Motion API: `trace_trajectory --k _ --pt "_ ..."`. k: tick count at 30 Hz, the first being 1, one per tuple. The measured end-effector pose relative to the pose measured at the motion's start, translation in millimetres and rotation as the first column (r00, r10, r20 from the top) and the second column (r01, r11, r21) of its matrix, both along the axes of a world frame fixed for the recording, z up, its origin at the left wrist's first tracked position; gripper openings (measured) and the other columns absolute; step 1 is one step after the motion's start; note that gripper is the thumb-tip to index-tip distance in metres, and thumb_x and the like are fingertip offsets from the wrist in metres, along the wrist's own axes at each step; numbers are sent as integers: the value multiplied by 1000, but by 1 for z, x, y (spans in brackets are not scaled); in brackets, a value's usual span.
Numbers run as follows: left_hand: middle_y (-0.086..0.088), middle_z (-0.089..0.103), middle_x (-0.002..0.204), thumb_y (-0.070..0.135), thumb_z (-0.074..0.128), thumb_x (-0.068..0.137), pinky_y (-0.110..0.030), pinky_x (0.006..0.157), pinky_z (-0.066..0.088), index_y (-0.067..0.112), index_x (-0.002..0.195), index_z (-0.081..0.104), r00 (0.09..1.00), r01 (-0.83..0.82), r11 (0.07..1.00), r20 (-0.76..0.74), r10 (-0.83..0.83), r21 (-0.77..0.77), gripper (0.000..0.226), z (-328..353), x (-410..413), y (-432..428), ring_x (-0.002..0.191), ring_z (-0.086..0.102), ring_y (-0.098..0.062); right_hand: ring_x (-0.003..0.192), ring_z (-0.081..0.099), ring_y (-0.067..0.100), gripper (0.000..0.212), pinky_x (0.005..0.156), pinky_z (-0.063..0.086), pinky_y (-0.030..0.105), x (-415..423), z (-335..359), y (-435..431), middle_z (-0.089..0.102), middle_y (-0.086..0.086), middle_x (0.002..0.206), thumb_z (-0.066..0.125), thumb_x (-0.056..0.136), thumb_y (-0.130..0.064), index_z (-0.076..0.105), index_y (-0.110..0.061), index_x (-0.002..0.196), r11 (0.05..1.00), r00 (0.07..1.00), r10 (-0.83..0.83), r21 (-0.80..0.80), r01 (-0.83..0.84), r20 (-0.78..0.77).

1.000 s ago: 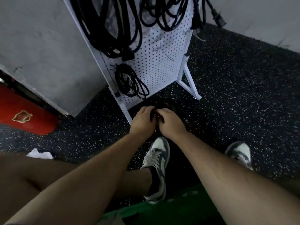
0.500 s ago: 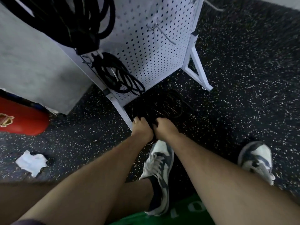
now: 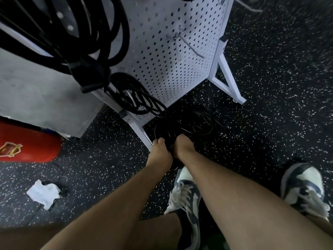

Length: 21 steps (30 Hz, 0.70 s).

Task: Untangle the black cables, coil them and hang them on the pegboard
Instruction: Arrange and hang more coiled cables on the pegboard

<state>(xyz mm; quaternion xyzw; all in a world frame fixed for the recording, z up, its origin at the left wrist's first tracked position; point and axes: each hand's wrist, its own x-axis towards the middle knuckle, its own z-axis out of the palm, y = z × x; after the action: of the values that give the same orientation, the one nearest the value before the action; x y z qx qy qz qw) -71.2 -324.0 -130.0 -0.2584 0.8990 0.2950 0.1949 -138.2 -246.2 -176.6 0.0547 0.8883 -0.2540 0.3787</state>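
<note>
Reaching down with both arms, I have the left hand [image 3: 160,153] and the right hand [image 3: 184,147] side by side, almost touching, at the near edge of the tangled black cables [image 3: 191,121].

1. Hands: the fingers of each are curled down into the tangle and grip its strands. The fingertips are hidden among the loops.
2. Task item: the tangle lies on the speckled floor [image 3: 273,91], just in front of the base of the white pegboard [image 3: 171,56], between its two feet.
3. Pegboard: a thick cable coil [image 3: 100,33] hangs at upper left. A smaller coil [image 3: 138,98] hangs below it, near the bottom edge. One bare metal hook [image 3: 187,45] projects at the right.
4. Surroundings: a red cylinder [image 3: 30,143] and a crumpled white rag [image 3: 43,193] lie to the left. Two blue-and-white sneakers [image 3: 185,201] stand below my forearms.
</note>
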Motion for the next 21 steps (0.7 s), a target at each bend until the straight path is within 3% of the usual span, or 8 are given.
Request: trace_trajectory --k 3,6,10,11,13,15,18,21 --pt "-7 45 132 10 45 99 -29 81 47 4 130 51 990 -81 997 -118 80 0 32 7 10 -2 98 54 -19 116 62 36 33 88 47 37 -2 17 12 65 20 123 53 102 -21 62 3 124 985 985 165 -50 -162 48" --pt "-7 48 128 24 51 100 -32 86 46 7 123 52 962 -210 978 -180 207 3 28 14 24 1 104 53 -21 106 64 33 34 85 47 34 2 35 27 68 17 111 51 103 -28 65 0 116 978 979 197 -73 -194 43" --pt "-11 46 136 55 62 93 -41 105 44 8 138 41 904 -427 897 53 423 118 68 27 28 11 125 52 -31 77 60 16 34 75 47 30 12 55 48 63 1 85 53 101 -40 65 -8 104 975 987 133 -190 -115 88" --pt "-11 50 135 56 67 89 -40 103 48 9 139 40 866 -500 838 116 486 219 74 31 29 15 123 56 -31 78 60 14 35 76 48 30 16 60 54 63 0 86 53 101 -42 64 -9 105 972 989 127 -208 -108 80" --pt "-10 66 123 48 84 75 -41 96 56 10 130 49 754 -634 579 243 610 513 75 41 30 23 109 68 -31 84 63 17 36 81 52 32 24 74 68 66 1 93 53 101 -44 64 -10 108 964 992 124 -241 -112 37" --pt "-13 76 106 30 89 71 -43 84 62 4 122 63 702 -628 378 287 651 680 62 46 33 29 93 75 -32 92 68 20 34 88 56 37 35 85 82 71 3 100 55 100 -42 68 -13 112 951 994 107 -292 -105 -10" --pt "-15 77 97 10 75 89 -41 77 62 6 115 67 734 -554 450 157 661 701 28 64 33 43 87 75 -31 94 67 18 30 82 53 30 50 108 101 71 2 106 59 99 -37 67 -14 117 931 989 78 -345 -117 -126" --pt "-9 74 98 19 66 98 -36 74 60 14 114 64 768 -506 535 70 637 676 16 82 38 57 87 73 -25 93 65 17 32 75 46 26 61 125 112 69 1 104 64 97 -39 67 -13 115 929 981 30 -358 -98 -190"
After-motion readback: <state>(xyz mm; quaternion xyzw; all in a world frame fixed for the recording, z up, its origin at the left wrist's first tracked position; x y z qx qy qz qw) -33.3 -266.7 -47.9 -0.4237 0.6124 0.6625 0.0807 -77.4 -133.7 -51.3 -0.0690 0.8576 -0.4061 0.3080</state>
